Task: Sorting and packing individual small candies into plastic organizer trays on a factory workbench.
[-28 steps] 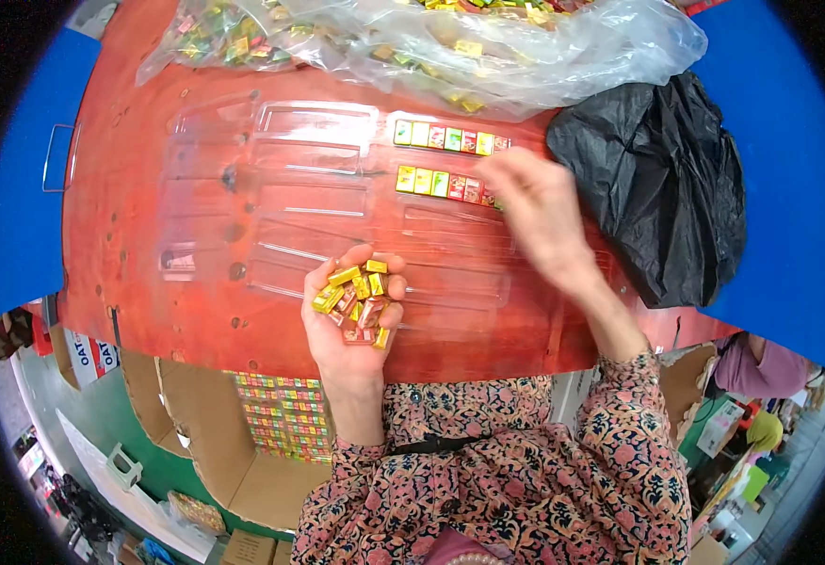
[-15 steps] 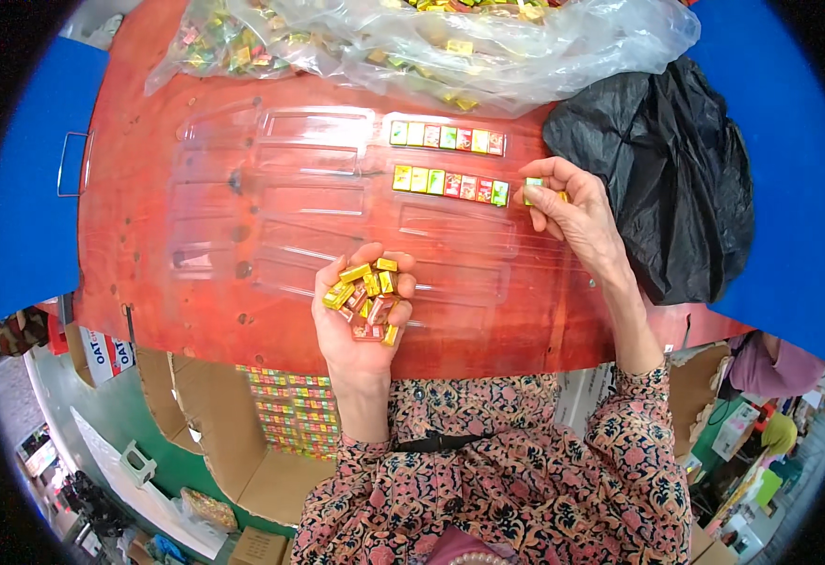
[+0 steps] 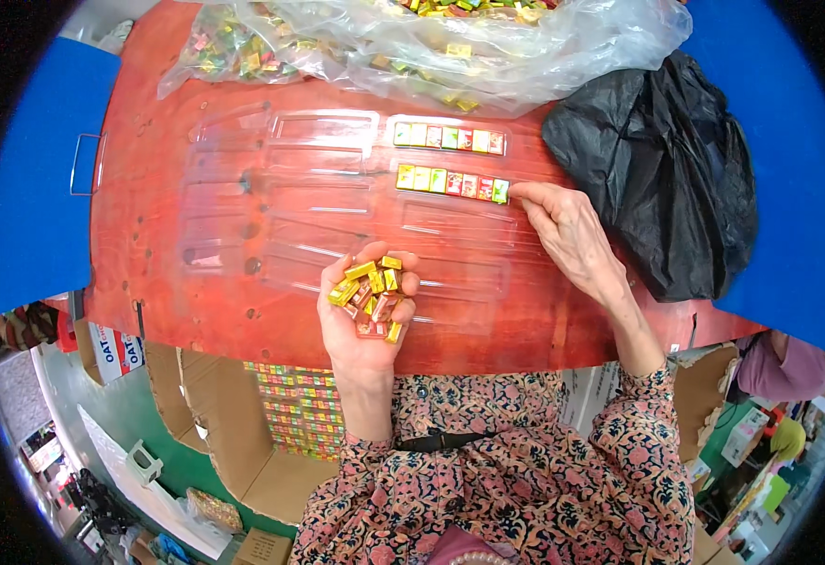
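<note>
My left hand (image 3: 363, 320) is cupped palm up over the table, holding a heap of small wrapped candies (image 3: 375, 282) in yellow and reddish-brown. The index fingertip of my right hand (image 3: 571, 235) touches the right end of a row of wrapped candies (image 3: 453, 182). Its other fingers are curled under, and whatever they hold is hidden. That row lies in a compartment of a clear plastic tray (image 3: 460, 226). Behind it, another compartment holds a similar row of candies (image 3: 450, 137) in yellow, green and red. The tray compartments nearer me and to the left hold no candies.
A large clear bag (image 3: 525, 66) of candies lies across the back of the red table (image 3: 149, 207). At the right sits a crumpled black plastic bag (image 3: 667, 179). Below the table edge stands an open cardboard box (image 3: 234, 424) with packed candy rows (image 3: 301, 410) inside.
My right hand has moved slightly left and down to the row's right end. The green candy seen between its fingers no longer shows there. My left hand keeps its heap.
</note>
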Tool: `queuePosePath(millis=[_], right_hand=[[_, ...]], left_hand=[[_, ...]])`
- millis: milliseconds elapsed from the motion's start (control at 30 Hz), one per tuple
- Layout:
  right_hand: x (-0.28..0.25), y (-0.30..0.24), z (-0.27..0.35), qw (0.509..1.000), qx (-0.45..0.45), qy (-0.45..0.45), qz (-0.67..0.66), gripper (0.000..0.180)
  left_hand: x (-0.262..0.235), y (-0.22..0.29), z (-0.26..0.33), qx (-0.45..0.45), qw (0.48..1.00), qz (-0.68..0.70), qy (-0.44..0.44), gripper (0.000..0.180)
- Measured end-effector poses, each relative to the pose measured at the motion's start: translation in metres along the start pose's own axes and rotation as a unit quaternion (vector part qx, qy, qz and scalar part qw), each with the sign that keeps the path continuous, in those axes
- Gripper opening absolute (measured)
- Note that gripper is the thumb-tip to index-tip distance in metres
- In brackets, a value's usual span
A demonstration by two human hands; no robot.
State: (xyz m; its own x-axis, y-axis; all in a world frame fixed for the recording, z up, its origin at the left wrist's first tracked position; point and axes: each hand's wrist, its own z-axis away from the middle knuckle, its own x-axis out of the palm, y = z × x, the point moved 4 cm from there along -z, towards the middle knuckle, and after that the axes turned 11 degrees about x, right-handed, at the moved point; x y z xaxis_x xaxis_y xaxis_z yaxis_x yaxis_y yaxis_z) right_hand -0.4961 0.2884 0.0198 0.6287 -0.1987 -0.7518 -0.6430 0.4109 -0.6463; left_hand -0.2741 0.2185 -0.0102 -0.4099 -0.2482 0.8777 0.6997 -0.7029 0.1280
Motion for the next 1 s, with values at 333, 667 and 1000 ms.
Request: queuePosePath(millis=[333, 667, 1000], right_hand=[[0.004, -0.006, 0.009, 0.998, -0.011, 0.0, 0.06, 0.023], [0.004, -0.003, 0.0, 0.995, -0.058, 0.071, -0.034, 0.019], [0.041, -0.055, -0.047, 0.99, -0.111, 0.048, -0.073, 0.019]], left_hand=[[-0.003, 0.007, -0.003, 0.017, 1.0, 0.008, -0.003, 0.038], [-0.002, 0.006, -0.007, 0.01, 1.0, 0.007, -0.009, 0.036], [-0.005, 0.011, -0.004, 0.017, 1.0, -0.003, -0.004, 0.033]])
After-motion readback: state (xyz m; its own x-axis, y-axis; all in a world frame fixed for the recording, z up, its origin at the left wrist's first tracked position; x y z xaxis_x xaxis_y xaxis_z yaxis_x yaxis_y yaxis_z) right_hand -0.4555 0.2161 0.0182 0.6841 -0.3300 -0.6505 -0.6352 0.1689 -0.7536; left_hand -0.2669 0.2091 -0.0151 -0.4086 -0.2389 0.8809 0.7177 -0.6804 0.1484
